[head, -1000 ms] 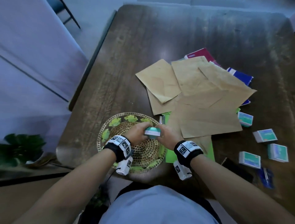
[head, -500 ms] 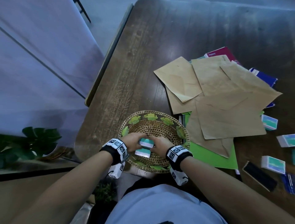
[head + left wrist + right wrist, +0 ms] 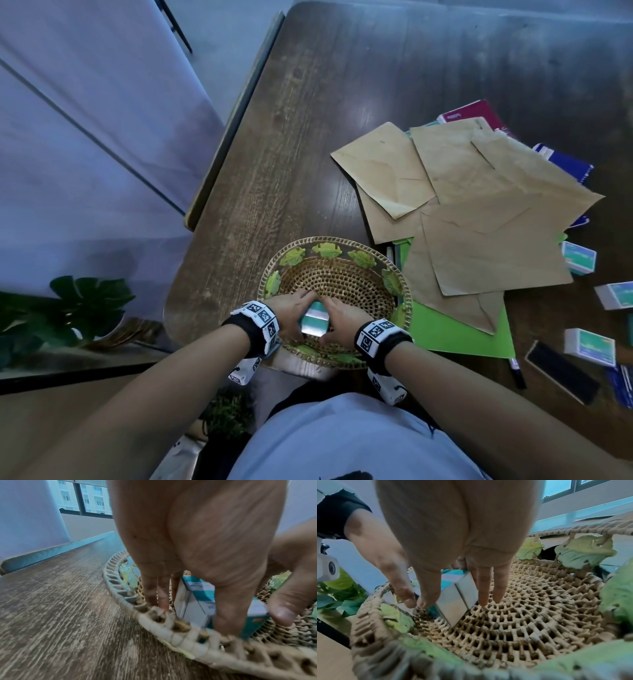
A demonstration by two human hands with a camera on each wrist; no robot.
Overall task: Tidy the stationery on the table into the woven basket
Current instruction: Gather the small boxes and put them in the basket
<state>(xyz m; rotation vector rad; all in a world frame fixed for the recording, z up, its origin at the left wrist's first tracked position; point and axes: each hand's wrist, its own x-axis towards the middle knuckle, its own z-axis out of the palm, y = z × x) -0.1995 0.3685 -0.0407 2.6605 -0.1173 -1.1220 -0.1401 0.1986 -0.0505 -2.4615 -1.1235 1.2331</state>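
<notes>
The round woven basket (image 3: 407, 301) with green leaf trim sits at the table's near edge. Two small teal-and-white boxes (image 3: 315, 320) stand side by side on its near floor. My left hand (image 3: 291, 313) holds them from the left and my right hand (image 3: 342, 317) from the right. In the left wrist view the thumb (image 3: 226, 615) lies over the boxes (image 3: 193, 599) and the fingers (image 3: 163, 599) reach down behind them, just inside the basket rim (image 3: 171, 632). In the right wrist view thumb and fingers (image 3: 482, 588) straddle the boxes (image 3: 455, 597) on the weave (image 3: 539, 615).
Right of the basket lie several brown envelopes (image 3: 479, 212) over a green sheet (image 3: 455, 332), with a red notebook (image 3: 479, 113) and a blue one (image 3: 565, 161) beyond. More small boxes (image 3: 589, 346), a black pad (image 3: 561, 370) and a marker (image 3: 517, 371) lie at the far right. A plant (image 3: 68, 308) stands below left.
Both hands carried the two boxes from above the basket's right rim down into its near part, where the boxes now touch the weave.
</notes>
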